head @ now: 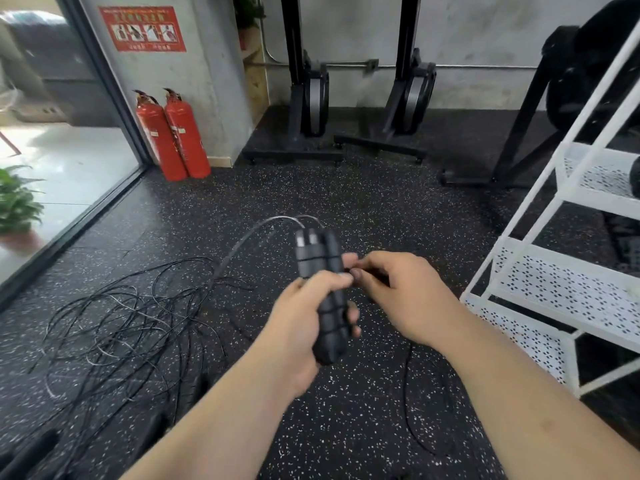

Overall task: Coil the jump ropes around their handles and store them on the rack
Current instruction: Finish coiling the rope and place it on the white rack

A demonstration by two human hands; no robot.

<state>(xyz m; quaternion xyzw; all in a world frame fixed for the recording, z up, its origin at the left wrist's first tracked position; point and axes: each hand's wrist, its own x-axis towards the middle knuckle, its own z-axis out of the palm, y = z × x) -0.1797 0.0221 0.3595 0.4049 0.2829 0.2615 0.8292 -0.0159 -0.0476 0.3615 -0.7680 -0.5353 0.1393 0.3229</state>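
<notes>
The fingers (354, 315) of my left hand (304, 327) are wrapped round the two black handles (317, 254), which I hold upright above the floor (346, 427) with a few cord turns across them. The fingers (369, 263) of my right hand (405, 296) pinch the cord (239, 247) just beside the handles. Loose ropes (121, 323) lie tangled at the floor's left side. The white rack (561, 271) stands at its right.

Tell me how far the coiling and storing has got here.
Done: a few rope turns circle the handles. In hand: left hand grips them, right hand pinches the rope. Left: the loose rope tangle on the floor, then storing on the white rack.
</notes>
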